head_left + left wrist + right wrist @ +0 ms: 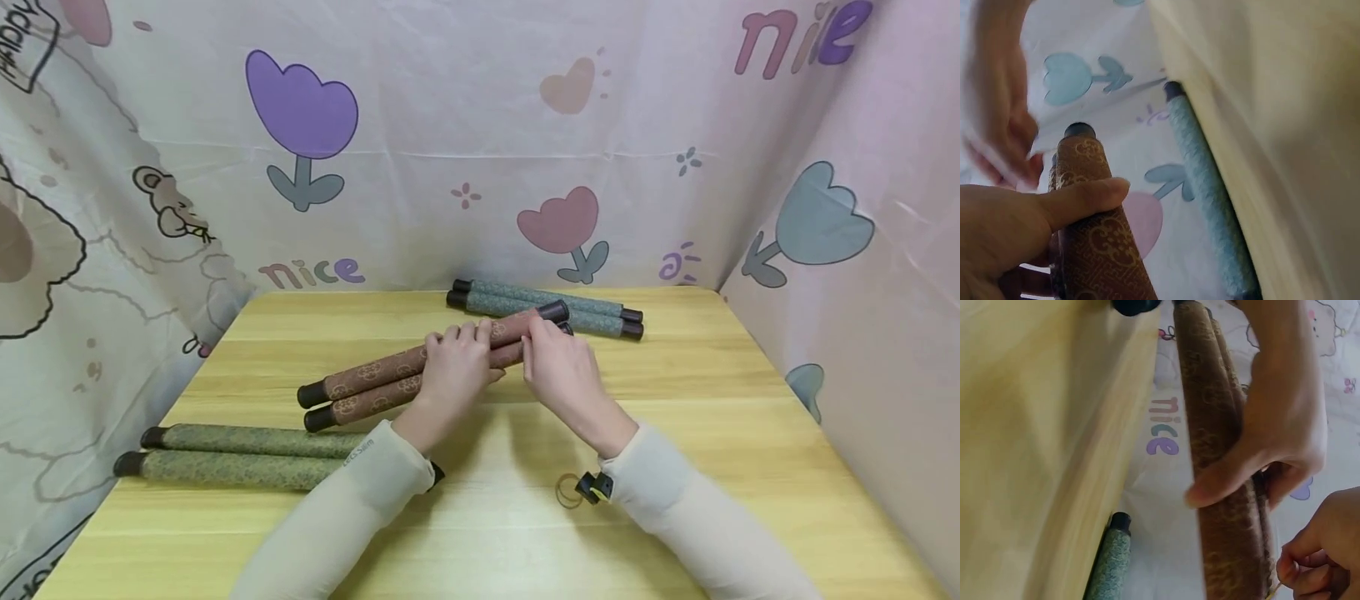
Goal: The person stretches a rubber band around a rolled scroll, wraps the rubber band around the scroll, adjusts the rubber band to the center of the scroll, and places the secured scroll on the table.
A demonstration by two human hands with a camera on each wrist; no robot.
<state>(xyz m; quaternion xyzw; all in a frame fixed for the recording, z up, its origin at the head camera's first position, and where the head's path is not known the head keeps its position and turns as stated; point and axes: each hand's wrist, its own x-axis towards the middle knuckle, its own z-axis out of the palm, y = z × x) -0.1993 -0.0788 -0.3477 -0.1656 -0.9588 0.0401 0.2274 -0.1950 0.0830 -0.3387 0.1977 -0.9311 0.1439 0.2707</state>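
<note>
Two brown patterned scrolls (375, 375) with dark end knobs lie side by side, raised at a slant above the table. Around their middle my left hand (457, 367) grips both, its thumb (1100, 195) lying along one roll in the left wrist view. My right hand (566, 379) is at their right end, fingers curled. In the right wrist view, it pinches a thin yellowish strand (1274, 591) beside the rolls, which looks like a rubber band. Most of that strand is hidden.
Two green scrolls (225, 469) lie at the table's left front, partly behind the left sleeve. A pair of teal scrolls (543, 305) rests along the back edge. Thin rubber bands (558, 493) lie on the wooden table (675, 392) near the right cuff. Printed cloth (435, 100) hangs around it.
</note>
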